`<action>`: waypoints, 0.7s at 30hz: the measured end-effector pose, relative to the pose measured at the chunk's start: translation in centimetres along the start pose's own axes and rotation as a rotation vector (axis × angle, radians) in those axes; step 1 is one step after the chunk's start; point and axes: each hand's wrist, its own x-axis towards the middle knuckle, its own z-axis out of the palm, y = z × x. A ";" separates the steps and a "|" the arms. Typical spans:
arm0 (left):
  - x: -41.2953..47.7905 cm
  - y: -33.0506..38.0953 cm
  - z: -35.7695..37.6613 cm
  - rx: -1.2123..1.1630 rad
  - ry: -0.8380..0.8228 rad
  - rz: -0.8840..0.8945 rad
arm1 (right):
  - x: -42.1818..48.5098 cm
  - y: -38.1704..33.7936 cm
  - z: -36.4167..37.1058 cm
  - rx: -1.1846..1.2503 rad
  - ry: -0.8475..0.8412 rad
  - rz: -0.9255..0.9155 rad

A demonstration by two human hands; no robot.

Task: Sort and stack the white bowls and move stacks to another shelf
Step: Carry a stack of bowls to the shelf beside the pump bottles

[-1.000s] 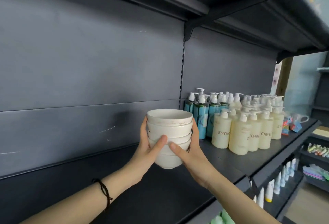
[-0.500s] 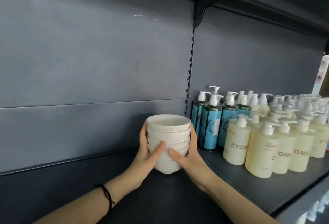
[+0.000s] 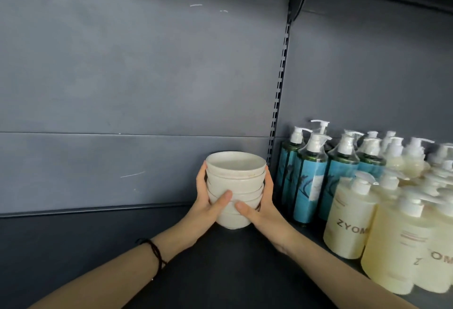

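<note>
Your left hand (image 3: pixel 207 207) and right hand (image 3: pixel 262 210) clasp the stack of nested white ceramic bowls (image 3: pixel 235 186) from both sides, thumbs across its front. Its base sits low at the dark matte shelf board (image 3: pixel 220 272), near the grey metal back panel (image 3: pixel 147 75). Just right stand teal-labelled pump bottles (image 3: pixel 308 186), then translucent pump bottles of pale yellow liquid (image 3: pixel 350 223).

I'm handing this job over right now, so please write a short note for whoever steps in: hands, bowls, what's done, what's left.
Left hand grips the left side of the stack of white bowls; right hand grips its right side, thumbs across the front.
The stack is upright at the back of the dark shelf, just left of the teal pump bottles; whether its base rests yet I cannot tell.
Done: bowls nested, brought here.
Left: settle it, release both hands.
</note>
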 end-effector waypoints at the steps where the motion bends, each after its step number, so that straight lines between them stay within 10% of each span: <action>1: 0.2 0.0 0.4 0.006 0.021 0.000 | 0.4 0.1 -0.4 -0.006 -0.016 -0.001; 11: 1.1 -0.4 3.2 0.044 0.174 0.022 | 1.8 1.4 -2.7 -0.020 -0.040 -0.094; 21: -2.5 1.6 1.9 0.433 0.367 -0.116 | -0.3 1.0 -1.5 -0.545 0.448 -0.483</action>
